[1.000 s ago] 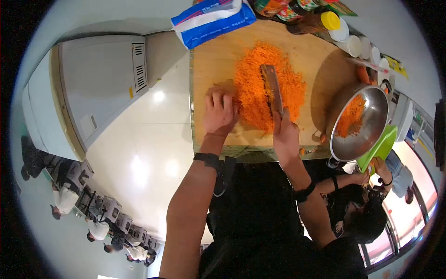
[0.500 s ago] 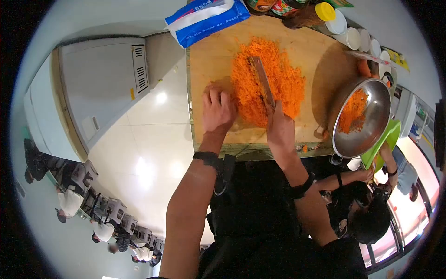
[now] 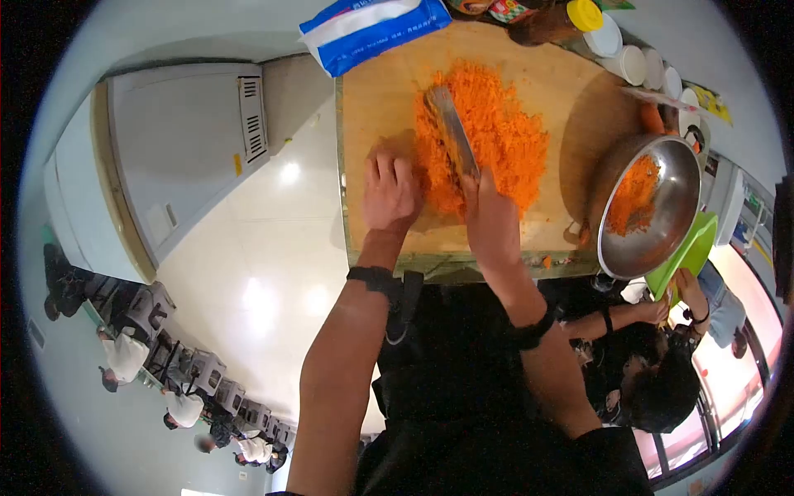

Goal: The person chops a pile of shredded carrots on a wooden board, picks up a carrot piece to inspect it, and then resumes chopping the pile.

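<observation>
A wide-bladed kitchen knife [image 3: 454, 128] is gripped by its handle in my right hand [image 3: 493, 217]. Its blade lies over the left part of a heap of finely chopped carrot [image 3: 504, 140], with orange bits stuck to it. My left hand [image 3: 390, 194] rests on the wooden cutting board [image 3: 571, 74], just left of the heap. Its fingers are bent, slightly apart, and appear to hold nothing; the thumb side is partly hidden. To the right of the board's carrot heap, a metal bowl [image 3: 674, 198] stands tilted with more chopped carrot inside.
A blue tissue pack [image 3: 376, 37] lies at the far left edge of the board. Jars and a yellow-capped bottle [image 3: 550, 25] line the back. Whole carrots [image 3: 651, 118] lie behind the bowl. At right, another person [image 3: 653, 380] handles a green basin [image 3: 695, 248].
The knife has swung slightly left, its blade turning more face-up and catching light. My right hand has moved a little left with it. The left hand stays nearly in place.
</observation>
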A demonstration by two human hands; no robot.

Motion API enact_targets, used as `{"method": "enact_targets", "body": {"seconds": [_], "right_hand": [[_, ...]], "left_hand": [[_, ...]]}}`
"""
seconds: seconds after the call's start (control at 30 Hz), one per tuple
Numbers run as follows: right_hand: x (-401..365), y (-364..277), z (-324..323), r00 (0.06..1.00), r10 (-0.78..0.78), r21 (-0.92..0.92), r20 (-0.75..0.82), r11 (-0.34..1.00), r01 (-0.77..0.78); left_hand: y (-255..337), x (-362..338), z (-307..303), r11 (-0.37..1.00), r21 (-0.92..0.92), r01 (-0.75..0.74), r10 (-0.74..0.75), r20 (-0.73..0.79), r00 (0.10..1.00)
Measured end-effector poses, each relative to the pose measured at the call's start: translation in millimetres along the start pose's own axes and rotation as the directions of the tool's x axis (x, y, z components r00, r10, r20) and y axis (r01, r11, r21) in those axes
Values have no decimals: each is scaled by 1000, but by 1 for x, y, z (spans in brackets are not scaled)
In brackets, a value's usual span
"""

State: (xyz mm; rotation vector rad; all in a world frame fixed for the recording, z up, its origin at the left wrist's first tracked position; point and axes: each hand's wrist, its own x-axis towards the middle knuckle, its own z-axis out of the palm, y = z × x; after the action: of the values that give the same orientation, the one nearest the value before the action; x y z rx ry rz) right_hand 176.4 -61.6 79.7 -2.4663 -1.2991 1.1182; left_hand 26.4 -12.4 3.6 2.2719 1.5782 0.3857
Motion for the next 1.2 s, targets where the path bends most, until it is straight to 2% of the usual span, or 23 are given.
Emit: {"method": "enact_targets", "body": {"seconds": [0.07, 0.1, 0.17, 0.2, 0.27, 0.3, 0.37, 0.43, 0.57, 0.6, 0.63, 0.67, 0.73, 0.77, 0.87, 0.9, 0.97, 1.03, 1.07, 1.1, 1.13, 1.17, 1.2], "right_hand": [[4, -8, -3, 987, -146, -88, -70, 986, 140], [5, -14, -9, 985, -151, -90, -82, 985, 144], [-10, -23, -19, 997, 42, 31, 68, 999, -44], [-18, -19, -14, 996, 42, 25, 75, 999, -44], [-33, -11, -3, 997, -42, -84, -57, 996, 37], [-37, -10, -2, 997, -42, -85, -61, 996, 37], [-46, -13, 0, 1000, -13, -7, 22, 1000, 13], [-49, -13, 9, 999, -51, -13, 0, 999, 51], [-40, -5, 29, 988, -152, -28, 19, 988, 152], [-37, -5, 32, 989, -149, -26, 22, 988, 150], [-31, -6, 36, 976, -201, -21, -78, 980, 200], [-26, -7, 39, 953, -246, -19, -177, 969, 247], [-19, -19, 32, 976, -182, 23, -119, 982, 186], [-13, -23, 26, 988, -137, 56, -69, 988, 141], [-11, -13, 22, 983, -137, -9, -123, 991, 137], [-11, -6, 20, 981, -141, -6, -135, 990, 142], [-12, 10, 7, 953, -252, 9, -167, 966, 257], [-17, 20, -9, 943, -242, 67, -227, 963, 263], [-19, 25, -18, 934, -231, 124, -272, 954, 272], [-20, 32, -26, 934, -222, 120, -280, 957, 264], [-20, 41, -35, 957, -150, 147, -248, 971, 190], [-19, 50, -42, 974, -79, 172, -211, 978, 116], [-16, 58, -48, 973, -73, 168, -217, 979, 111]], "left_hand": [[0, -4, 1, 1000, 13, 8, -8, 28, 1000], [-2, -3, 6, 1000, -21, 13, -13, 4, 1000], [-3, -5, 9, 998, -58, 33, -34, -13, 999], [-4, -5, 8, 999, -39, 19, -20, -21, 1000], [-4, -9, 4, 1000, -20, 6, -7, -22, 1000], [-4, -8, 3, 999, -48, 16, -17, -21, 1000], [-1, -10, 0, 997, -76, 23, -24, -13, 1000], [-2, -9, 1, 985, -127, 116, -114, 25, 993], [1, -10, 1, 982, -173, 72, -79, -34, 996], [4, -9, 0, 953, -247, 175, -176, 17, 984], [4, -6, -2, 910, -310, 275, -268, 66, 961], [-1, -6, 0, 912, -303, 276, -269, 64, 961], [-4, -9, 5, 978, -193, 76, -86, -44, 995], [-4, -8, 6, 979, -196, 64, -75, -49, 996], [-2, -3, 1, 979, -202, 25, -44, -88, 995], [-1, -2, -1, 978, -207, 33, -45, -56, 997], [2, 3, -4, 976, -215, 30, -37, -26, 999], [6, 14, -5, 955, -297, 16, -57, -130, 990], [6, 22, -5, 953, -303, 4, -47, -132, 990], [4, 31, -6, 972, -233, -5, -23, -117, 993], [5, 40, -5, 986, -164, -16, -1, -102, 995], [13, 51, -8, 985, -172, -1, -14, -86, 996], [17, 60, -6, 984, -180, -6, -9, -84, 996]]}}
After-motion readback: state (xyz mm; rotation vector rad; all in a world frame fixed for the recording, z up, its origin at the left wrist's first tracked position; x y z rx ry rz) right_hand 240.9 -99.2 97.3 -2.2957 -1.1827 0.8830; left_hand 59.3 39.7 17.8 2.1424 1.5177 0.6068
